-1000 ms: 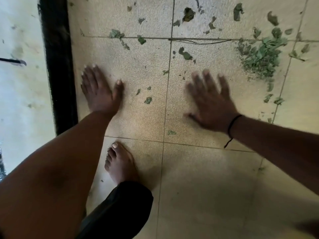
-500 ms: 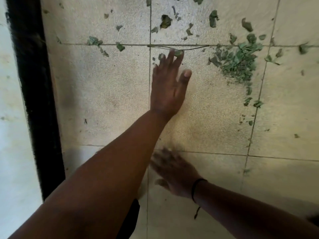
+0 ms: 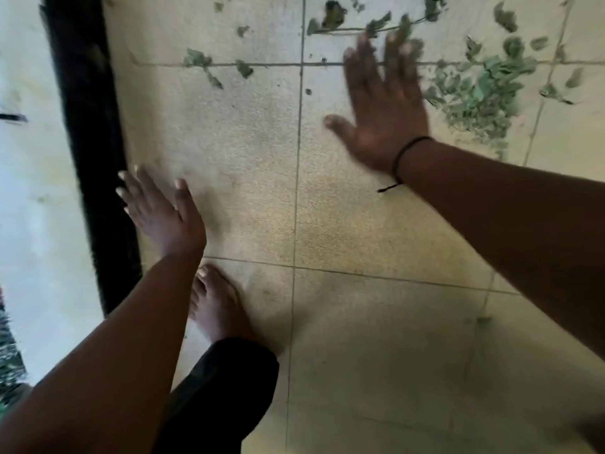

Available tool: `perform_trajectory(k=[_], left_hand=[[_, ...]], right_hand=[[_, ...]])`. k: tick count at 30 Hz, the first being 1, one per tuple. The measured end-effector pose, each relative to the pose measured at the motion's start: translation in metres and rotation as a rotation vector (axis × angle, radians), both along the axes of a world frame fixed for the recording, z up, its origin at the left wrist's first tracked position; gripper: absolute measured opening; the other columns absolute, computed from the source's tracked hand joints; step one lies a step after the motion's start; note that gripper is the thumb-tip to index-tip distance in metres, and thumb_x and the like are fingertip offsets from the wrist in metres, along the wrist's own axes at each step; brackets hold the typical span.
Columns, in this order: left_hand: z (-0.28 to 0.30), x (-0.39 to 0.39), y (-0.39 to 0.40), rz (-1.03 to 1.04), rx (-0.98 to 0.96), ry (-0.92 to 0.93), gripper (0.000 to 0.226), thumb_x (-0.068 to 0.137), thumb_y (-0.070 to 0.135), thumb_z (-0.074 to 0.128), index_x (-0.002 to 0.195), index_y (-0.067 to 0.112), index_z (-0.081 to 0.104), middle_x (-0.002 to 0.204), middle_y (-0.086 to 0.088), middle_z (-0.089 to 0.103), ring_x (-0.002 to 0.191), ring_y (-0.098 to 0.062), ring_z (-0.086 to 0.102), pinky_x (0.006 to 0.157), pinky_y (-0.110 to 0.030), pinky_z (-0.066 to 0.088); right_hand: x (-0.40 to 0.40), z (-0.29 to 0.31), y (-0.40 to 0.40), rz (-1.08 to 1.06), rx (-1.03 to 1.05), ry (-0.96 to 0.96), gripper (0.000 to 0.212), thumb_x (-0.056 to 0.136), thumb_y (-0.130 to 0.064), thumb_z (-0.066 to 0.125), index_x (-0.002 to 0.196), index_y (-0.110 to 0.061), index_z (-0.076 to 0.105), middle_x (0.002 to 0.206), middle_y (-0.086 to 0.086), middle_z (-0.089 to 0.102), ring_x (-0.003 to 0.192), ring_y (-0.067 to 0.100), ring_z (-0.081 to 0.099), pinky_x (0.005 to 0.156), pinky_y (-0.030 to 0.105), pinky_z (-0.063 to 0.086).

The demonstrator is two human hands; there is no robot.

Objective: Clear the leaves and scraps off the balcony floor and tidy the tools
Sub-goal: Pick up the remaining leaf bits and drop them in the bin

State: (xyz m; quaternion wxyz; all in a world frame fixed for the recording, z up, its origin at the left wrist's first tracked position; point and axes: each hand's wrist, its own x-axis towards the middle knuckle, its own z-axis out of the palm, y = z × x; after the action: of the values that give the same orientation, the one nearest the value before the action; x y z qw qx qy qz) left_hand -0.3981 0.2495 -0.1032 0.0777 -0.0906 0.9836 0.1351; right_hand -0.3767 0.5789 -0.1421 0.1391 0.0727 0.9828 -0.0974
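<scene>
left hand (image 3: 160, 213) flat, fingers straight | right hand (image 3: 386, 106) spread, blurred

Right hand (image 3: 386, 116), fingers (image 3: 397, 47) spread and blurred, sits at one o'clock beside the leaf pile (image 3: 481, 93) at two. Left hand (image 3: 160, 214) lies flat at nine, above a bare foot (image 3: 219, 306).

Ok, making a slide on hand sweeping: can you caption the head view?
Right hand spread flat beside the leaf pile, left hand open near the black frame.
</scene>
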Motion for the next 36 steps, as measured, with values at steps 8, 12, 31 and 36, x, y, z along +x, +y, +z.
perform_trajectory(k=[8,12,31,36], left_hand=[[-0.039,0.016,0.009,0.226,-0.082,-0.132,0.082,0.098,0.057,0.032,0.156,0.005,0.006,0.163,-0.018,-0.002,0.151,-0.034,-0.004,0.121,-0.048,-0.003],[-0.051,0.024,0.088,-0.040,-0.077,-0.122,0.096,0.090,0.072,0.016,0.155,0.002,0.006,0.162,-0.023,0.001,0.150,-0.039,-0.001,0.120,-0.049,-0.003],[-0.018,0.085,0.231,-0.486,-0.018,-0.422,0.124,0.076,0.087,0.036,0.151,0.005,-0.020,0.158,-0.020,-0.026,0.146,-0.034,-0.026,0.117,-0.048,-0.017],[-0.010,0.078,0.246,-0.390,-0.039,-0.548,0.147,0.055,0.097,0.044,0.148,0.011,-0.030,0.155,-0.016,-0.036,0.143,-0.033,-0.034,0.114,-0.048,-0.020]], right_hand=[[0.102,0.013,0.014,0.057,-0.032,0.086,0.076,0.098,-0.059,0.028,0.154,-0.009,0.016,0.160,0.021,0.011,0.145,0.044,0.009,0.118,0.047,-0.004],[0.195,0.007,-0.004,0.275,-0.144,-0.043,0.077,0.088,-0.052,0.040,0.149,-0.009,0.026,0.155,0.017,0.021,0.141,0.040,0.017,0.117,0.046,-0.003],[0.231,-0.006,0.091,0.747,-0.091,-0.032,0.080,0.089,-0.062,0.046,0.151,-0.015,0.027,0.154,0.008,0.032,0.142,0.034,0.022,0.118,0.047,0.007],[0.104,-0.004,0.136,0.473,0.034,-0.012,0.086,0.092,-0.071,0.012,0.155,-0.013,0.002,0.160,0.008,-0.007,0.148,0.035,-0.003,0.120,0.049,-0.004]])
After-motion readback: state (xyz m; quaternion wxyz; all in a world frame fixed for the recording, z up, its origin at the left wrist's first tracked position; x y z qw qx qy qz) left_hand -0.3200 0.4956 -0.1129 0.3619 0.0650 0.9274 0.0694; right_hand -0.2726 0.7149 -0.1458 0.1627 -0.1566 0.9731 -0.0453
